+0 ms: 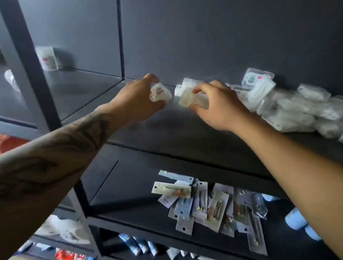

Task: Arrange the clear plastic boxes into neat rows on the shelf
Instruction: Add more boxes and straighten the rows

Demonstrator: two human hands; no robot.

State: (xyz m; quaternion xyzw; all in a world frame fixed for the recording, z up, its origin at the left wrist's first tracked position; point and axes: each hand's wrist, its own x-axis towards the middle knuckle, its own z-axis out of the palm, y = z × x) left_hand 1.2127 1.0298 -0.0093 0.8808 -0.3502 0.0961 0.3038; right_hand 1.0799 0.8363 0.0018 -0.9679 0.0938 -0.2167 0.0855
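Two bare forearms reached up from the bottom corners, the left one tattooed. The left hand (137, 98) pinched one small clear plastic box (160, 92) between thumb and curled fingers, holding it just above the dark grey shelf board (166, 129). That box sat tilted, one corner pointing toward the right hand; its blurred outline looked too nearly square for a long axis to be told. The right hand (215, 108) gripped a second clear plastic box (193, 99), fingers curled over its top and thumb under its near edge. This one was oblong, its long axis running roughly left to right along the shelf. The two boxes were near each other but apart.

Behind the right hand one more white-edged clear box (185, 86) showed, partly hidden by the fingers. To the right lay a loose heap of clear plastic packets (291, 106), overlapping too much to count and cut off at the frame's right edge. One lone clear packet with a red mark (47, 58) stood in the neighbouring compartment on the left, blurred.

On the shelf below lay a pile of flat carded blister packs (211, 207), overlapping, their contents hard to make out. Two pale blue bottles (299, 220) were half hidden by the right forearm.
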